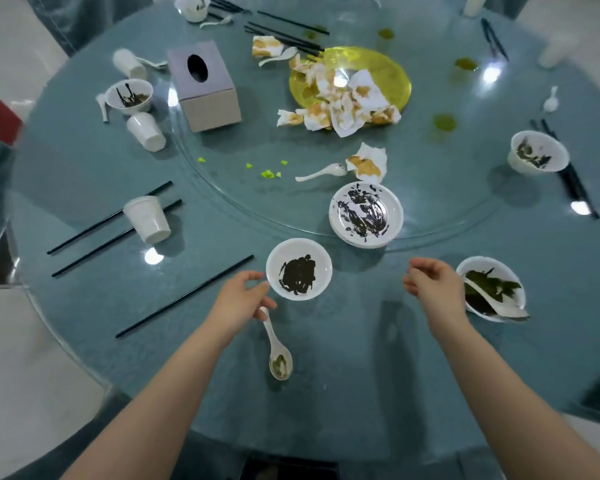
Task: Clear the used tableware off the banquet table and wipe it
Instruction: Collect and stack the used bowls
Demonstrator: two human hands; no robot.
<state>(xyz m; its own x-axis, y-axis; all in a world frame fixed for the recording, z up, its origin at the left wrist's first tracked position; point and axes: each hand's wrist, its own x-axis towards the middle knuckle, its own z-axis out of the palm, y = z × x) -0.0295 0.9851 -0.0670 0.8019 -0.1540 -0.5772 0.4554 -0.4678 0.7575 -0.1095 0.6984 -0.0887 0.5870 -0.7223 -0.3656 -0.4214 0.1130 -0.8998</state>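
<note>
A small white bowl (298,268) smeared with black residue sits at the near edge of the round glass-topped table (343,358). My left hand (241,297) is at its left rim, with fingertips and thumb closing on the edge. A white spoon (278,355) lies just below, its handle tip under my thumb. My right hand (433,284) hovers loosely curled and holds nothing. It is between that bowl and a bowl with green leaves and a spoon (492,289). A dirty white plate (366,213) rests on the glass turntable edge (222,206).
Black chopsticks (184,296) lie to the left beside a tipped paper cup (148,218). Farther off are a tissue box (203,86), a yellow plate (395,69) heaped with soiled napkins (340,109), more bowls (537,152) and cups (146,131), a spoon (321,173) and green crumbs (267,173).
</note>
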